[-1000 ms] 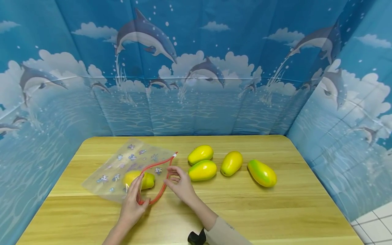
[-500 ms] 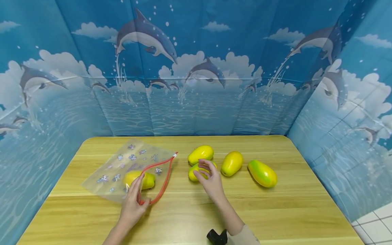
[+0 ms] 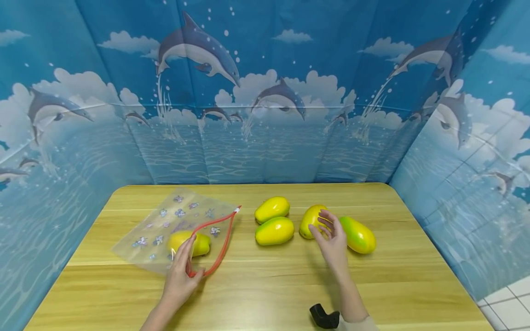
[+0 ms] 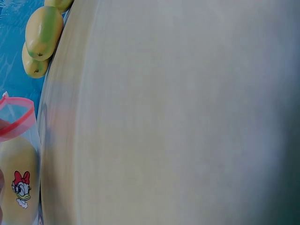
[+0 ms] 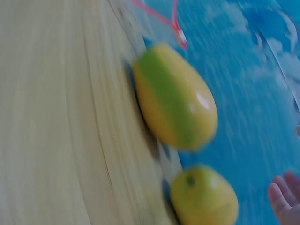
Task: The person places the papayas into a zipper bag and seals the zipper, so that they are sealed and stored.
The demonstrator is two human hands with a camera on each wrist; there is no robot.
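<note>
We count one fruit (image 3: 201,245) inside the bag (image 3: 167,219), four others (image 3: 275,231) yet outside, right of it; left hand (image 3: 181,279) pinches its mouth; right hand (image 3: 333,240), fingers loosely parted, nothing held, is by the second-farthest fruit (image 3: 310,217) from the bag.

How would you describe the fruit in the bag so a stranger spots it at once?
On the wooden table, in the head view, look left to the clear, red-rimmed bag held by the left hand. The yellow fruit lies inside, near the bag's mouth. It alone is bagged; the other four fruits lie outside.
</note>
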